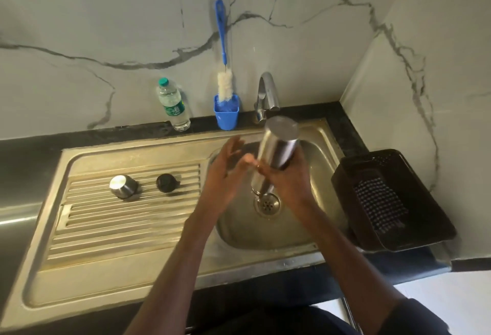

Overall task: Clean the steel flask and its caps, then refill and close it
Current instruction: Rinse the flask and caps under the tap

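The steel flask (277,146) is upside down over the sink basin (313,218), its base up and its mouth toward the drain (267,204). My right hand (285,180) grips its lower body. To the left of the flask my left hand (225,170) is held up with straight, spread fingers, apart from it. On the ribbed drainboard (106,218) sit the steel outer cap (123,186) and the black inner cap (166,182), side by side.
A blue cup (227,114) with a blue-handled bottle brush (221,50) stands behind the sink, a clear water bottle (174,105) to its left. The tap (267,95) is behind the flask. A dark basket (390,199) with a checked cloth sits at the right.
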`<action>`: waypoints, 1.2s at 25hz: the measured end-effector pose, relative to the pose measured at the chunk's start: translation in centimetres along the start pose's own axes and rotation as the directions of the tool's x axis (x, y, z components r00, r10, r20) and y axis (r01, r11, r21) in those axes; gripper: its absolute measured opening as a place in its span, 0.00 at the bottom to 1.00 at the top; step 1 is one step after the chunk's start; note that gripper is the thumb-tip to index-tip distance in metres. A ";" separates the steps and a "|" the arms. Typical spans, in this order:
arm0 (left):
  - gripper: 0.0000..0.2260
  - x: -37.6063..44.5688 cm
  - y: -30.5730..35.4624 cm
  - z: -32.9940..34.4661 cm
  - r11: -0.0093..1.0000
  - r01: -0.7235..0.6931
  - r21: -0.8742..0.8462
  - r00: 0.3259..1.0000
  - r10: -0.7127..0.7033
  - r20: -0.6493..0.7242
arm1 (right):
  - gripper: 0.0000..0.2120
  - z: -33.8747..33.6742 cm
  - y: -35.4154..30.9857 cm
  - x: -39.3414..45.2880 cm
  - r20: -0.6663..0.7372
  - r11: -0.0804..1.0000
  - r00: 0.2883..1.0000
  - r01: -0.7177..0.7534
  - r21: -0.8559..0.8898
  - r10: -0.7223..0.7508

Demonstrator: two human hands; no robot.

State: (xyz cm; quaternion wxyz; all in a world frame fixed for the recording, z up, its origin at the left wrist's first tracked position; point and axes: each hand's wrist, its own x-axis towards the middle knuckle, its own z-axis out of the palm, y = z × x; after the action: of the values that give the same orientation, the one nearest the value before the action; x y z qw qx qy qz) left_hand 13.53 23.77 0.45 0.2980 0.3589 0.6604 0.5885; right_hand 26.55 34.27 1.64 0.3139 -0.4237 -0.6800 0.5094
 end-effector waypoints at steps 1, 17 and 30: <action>0.25 -1.0 -1.8 -1.0 0.996 0.044 0.082 0.995 -0.036 -0.096 | 0.39 -0.5 -0.9 0.2 -0.043 0.992 0.999 0.037 0.122 -0.032; 0.23 -9.5 -13.1 -2.5 0.452 0.382 0.806 0.924 -0.207 -0.322 | 0.32 0.9 2.4 -2.0 -0.094 0.980 0.996 0.012 0.197 0.007; 0.07 -10.5 -11.3 -8.9 0.793 0.417 0.444 0.900 -0.293 -0.322 | 0.36 5.9 3.8 -3.9 0.016 0.993 0.996 -0.090 0.070 0.089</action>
State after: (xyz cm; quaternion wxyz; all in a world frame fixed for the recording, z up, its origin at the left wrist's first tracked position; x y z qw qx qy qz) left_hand 10.81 9.54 -9.92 0.2190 0.2197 0.8768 0.3675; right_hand 24.20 28.70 -3.69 0.3009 -0.4392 -0.6440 0.5494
